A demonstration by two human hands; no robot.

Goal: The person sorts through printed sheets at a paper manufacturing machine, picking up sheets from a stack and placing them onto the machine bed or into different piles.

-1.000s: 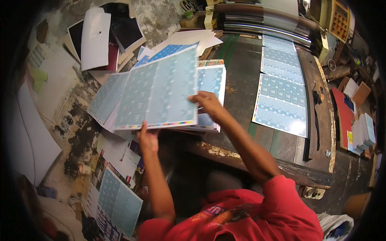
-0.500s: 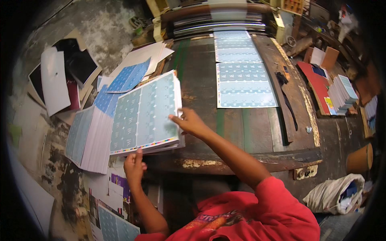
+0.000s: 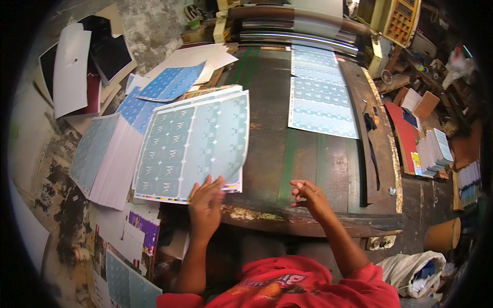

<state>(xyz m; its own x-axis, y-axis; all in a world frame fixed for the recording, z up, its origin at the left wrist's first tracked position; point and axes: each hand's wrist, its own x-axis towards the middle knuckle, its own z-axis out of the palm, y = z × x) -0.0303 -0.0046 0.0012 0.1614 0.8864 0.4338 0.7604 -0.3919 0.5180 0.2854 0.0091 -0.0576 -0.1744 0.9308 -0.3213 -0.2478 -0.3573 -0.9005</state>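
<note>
A stack of pale blue-green printed sheets [image 3: 179,149] lies at the left edge of the table, its top sheets slightly fanned. My left hand [image 3: 206,205] is at the stack's near edge, fingers stretched out against the top sheet; that sheet's near right corner bends up beside them. My right hand [image 3: 310,200] hovers over the table's near part, fingers loosely curled and apart, with nothing visible in them. Farther off, a strip of matching printed sheets [image 3: 322,105] lies on the table, leading from the rollers [image 3: 303,37].
A thick leaning stack of sheets [image 3: 115,159] stands left of the fanned one, with blue sheets [image 3: 172,82] behind. A dark bar [image 3: 363,138] runs along the table's right side. A control panel [image 3: 402,20], a brown bucket [image 3: 442,233] and a white sack [image 3: 413,272] are to the right.
My right hand has left the stack's right edge and moved right, over the table. My left hand has shifted right along the near edge. The top sheet now bends at its corner.
</note>
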